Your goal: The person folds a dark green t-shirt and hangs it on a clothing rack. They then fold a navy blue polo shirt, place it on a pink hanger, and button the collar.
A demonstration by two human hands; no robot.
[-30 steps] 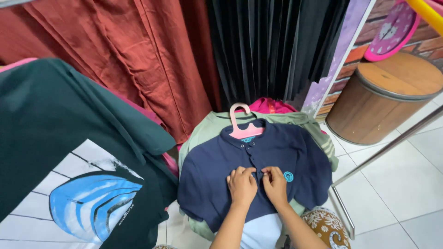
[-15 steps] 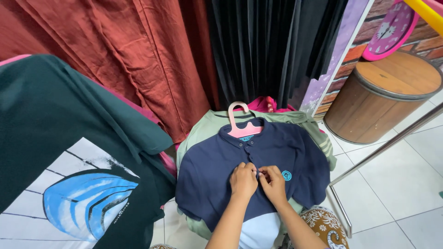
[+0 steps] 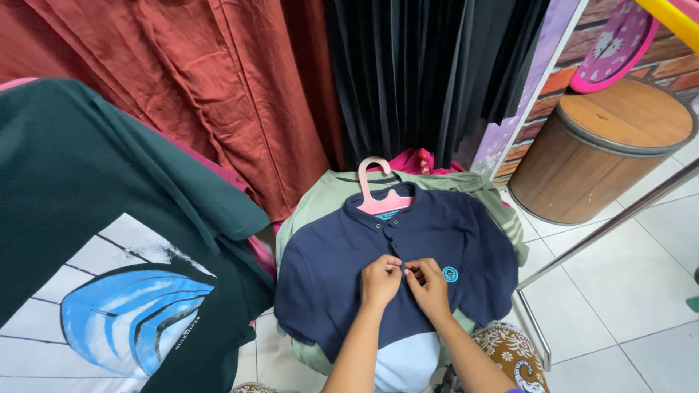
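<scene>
Both hands, left (image 3: 380, 280) and right (image 3: 429, 285), pinched the navy shirt's (image 3: 328, 276) placket; buttoning wanted the edges kept level.

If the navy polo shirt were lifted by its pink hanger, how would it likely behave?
The navy polo shirt would probably hang limp: it drapes softly over the heap of clothes. It looks light, being thin cloth. The pink hanger seems stiff and should carry the shoulders. Both hands pinch its placket, which bunches easily.

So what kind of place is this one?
Probably a small clothes shop or a home laundry corner: a navy polo shirt on a pink hanger, red and black curtains, and a metal rail.
</scene>
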